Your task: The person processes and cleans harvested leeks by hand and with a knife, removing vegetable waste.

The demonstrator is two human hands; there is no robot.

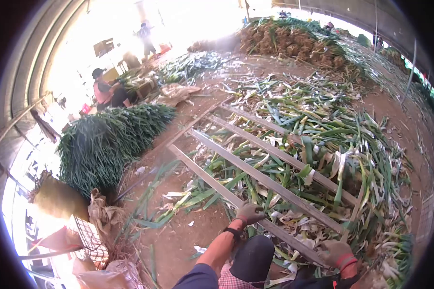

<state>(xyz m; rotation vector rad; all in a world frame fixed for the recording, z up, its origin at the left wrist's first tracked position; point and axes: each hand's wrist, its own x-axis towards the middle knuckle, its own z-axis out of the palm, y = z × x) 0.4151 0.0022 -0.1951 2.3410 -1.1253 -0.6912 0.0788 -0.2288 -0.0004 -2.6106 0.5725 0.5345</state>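
A wooden slatted frame [255, 174] lies over a wide heap of green and pale leaf scraps [299, 113]. My left hand [250, 213], in a brownish glove, is closed on the nearest slat of the frame, around the middle of its near half. Farther right, my right hand [333, 252], gloved with a red cuff, is at the frame's near right end, its fingers bent around the wood. My knee [255, 257] shows between the two hands.
A big bundle of green leafy stalks [113, 142] stands at the left, with a white wire crate [89, 241] below it. A seated person [106, 89] is behind the bundle, another person [147, 41] farther back. Stacked plants with brown roots [289, 45] fill the back.
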